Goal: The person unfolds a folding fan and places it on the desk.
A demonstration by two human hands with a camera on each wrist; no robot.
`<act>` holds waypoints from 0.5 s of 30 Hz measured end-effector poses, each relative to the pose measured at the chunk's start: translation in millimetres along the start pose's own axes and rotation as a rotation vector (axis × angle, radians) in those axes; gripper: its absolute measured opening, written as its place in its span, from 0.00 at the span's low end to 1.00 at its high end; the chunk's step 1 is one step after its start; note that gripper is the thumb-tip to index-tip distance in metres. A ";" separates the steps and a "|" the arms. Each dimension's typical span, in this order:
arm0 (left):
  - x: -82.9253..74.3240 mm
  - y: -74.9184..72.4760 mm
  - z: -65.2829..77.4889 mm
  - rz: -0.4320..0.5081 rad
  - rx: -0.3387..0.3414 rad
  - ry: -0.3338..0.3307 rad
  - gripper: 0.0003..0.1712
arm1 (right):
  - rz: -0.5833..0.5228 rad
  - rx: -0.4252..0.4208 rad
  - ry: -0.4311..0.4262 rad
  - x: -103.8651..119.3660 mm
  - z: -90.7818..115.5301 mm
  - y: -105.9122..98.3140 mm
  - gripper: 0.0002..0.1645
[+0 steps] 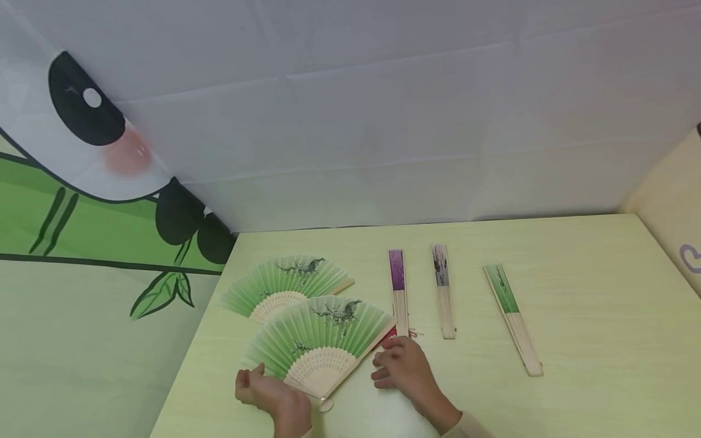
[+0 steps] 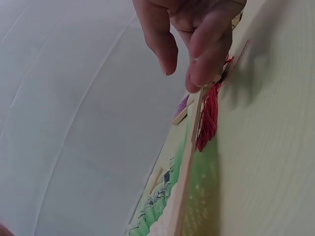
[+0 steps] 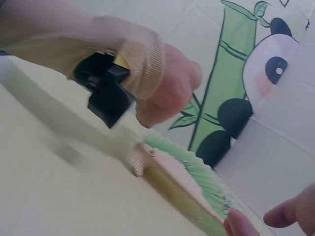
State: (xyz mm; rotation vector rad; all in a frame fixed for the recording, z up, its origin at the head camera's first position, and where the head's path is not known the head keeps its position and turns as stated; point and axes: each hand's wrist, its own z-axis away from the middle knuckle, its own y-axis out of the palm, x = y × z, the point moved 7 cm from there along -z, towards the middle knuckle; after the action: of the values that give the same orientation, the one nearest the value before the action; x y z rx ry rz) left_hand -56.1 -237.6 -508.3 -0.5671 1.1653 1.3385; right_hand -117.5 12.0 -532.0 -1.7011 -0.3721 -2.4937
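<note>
The nearer green fan [image 1: 328, 340], spread wide, has a dark branch print and pale slotted ribs. At its left edge is my left hand [image 1: 274, 398], fingers bent and thumb tip against the fan's border; whether it pinches the edge is hidden. By the tip of the right guard is my right hand [image 1: 405, 368], its fingers loosely bent. Seen from the left wrist, right fingertips [image 2: 202, 73] meet or overlap the guard's end [image 2: 194, 108], while the thumb stands apart. A red tassel [image 2: 209, 118] hangs beside that guard.
Behind lies a second spread green fan [image 1: 296, 277], partly covered by the nearer one. To the right are folded fans: purple [image 1: 397, 271], grey [image 1: 440, 267] and green [image 1: 504, 289]. A white cloth wall [image 1: 356, 152] rises behind the table [image 1: 602, 304].
</note>
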 end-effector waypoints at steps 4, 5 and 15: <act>-6.2 10.0 11.5 0.014 0.033 0.059 0.22 | 0.000 -0.110 -0.040 16.3 -2.7 -18.1 0.16; -7.0 13.5 15.2 0.015 0.043 0.070 0.22 | -0.004 -0.136 -0.053 20.0 -4.3 -22.7 0.14; 14.4 53.1 54.1 -0.016 0.244 0.078 0.22 | 0.167 -0.296 -0.247 49.1 -24.9 -58.1 0.16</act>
State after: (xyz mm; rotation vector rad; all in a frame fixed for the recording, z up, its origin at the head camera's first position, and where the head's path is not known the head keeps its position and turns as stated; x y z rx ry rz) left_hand -90.9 -172.6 -485.4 -0.4538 1.3619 1.1481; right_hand -170.9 64.4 -503.4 -2.0615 0.1276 -2.3149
